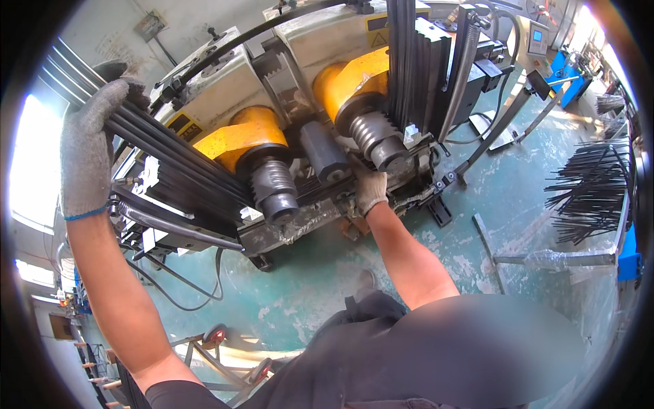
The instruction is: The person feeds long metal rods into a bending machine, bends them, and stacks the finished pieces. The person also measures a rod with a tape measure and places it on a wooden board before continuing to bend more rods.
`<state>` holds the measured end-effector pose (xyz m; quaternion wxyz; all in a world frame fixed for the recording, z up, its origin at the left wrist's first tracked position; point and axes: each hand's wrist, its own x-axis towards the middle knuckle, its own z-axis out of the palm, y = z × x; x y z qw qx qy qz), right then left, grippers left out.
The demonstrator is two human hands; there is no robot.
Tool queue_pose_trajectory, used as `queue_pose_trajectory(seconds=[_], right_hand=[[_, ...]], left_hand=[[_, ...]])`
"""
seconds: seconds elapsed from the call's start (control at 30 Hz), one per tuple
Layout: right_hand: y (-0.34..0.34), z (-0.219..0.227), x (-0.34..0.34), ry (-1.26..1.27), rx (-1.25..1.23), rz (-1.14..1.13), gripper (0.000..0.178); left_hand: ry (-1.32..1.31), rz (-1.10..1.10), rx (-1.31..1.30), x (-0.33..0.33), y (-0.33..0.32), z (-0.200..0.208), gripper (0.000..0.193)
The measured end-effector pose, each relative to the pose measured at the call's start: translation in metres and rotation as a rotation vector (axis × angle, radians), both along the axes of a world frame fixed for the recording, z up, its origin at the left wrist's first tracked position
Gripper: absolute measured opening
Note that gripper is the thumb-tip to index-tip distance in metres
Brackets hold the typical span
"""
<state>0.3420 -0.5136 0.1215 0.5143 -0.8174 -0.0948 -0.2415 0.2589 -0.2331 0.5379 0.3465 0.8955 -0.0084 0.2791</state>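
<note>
My left hand [90,146], in a grey knit glove, is closed around the upper part of a bundle of long thin black rods [180,153]. The rods slant down to the right, into the left side of a machine [228,65]. My right hand [371,187], in a light glove, reaches into the machine's front, below a ridged metal shaft [375,136]. Its fingers are hidden in shadow among the metal parts, so what they touch does not show. A second ridged shaft [274,183] and a dark cylinder [323,151] stand between my hands.
Yellow housings [245,133] carry the shafts. More black rods [407,75] stand upright at the machine's right. A rack [565,259] holds many black rods at far right. A wheeled metal frame [218,361] stands at lower left, and a cable [197,300] loops above the green floor.
</note>
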Motion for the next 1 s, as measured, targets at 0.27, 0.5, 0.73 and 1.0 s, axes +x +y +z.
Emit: queue_pose_trajectory(seconds=[0.27,0.5,0.73,1.0], right_hand=[[-0.006,-0.009,0.005,0.24,0.136,-0.008,0.028],[-0.073,0.028,-0.131,0.451,1.321,0.072,0.02],[-0.346,-0.008,-0.277,0.359,0.627,-0.427,0.02],[-0.652,0.048,-0.41,0.162,0.126,-1.063,0.033]], left_hand=[[-0.106,0.084,-0.069,-0.013,-0.035,-0.007,0.038],[-0.121,0.137,-0.483,-0.181,-0.037,-0.05,0.037],[-0.175,-0.127,-0.934,-0.274,-0.102,-0.18,0.034],[0.61,-0.098,-1.777,-0.302,-0.285,-0.45,0.02]])
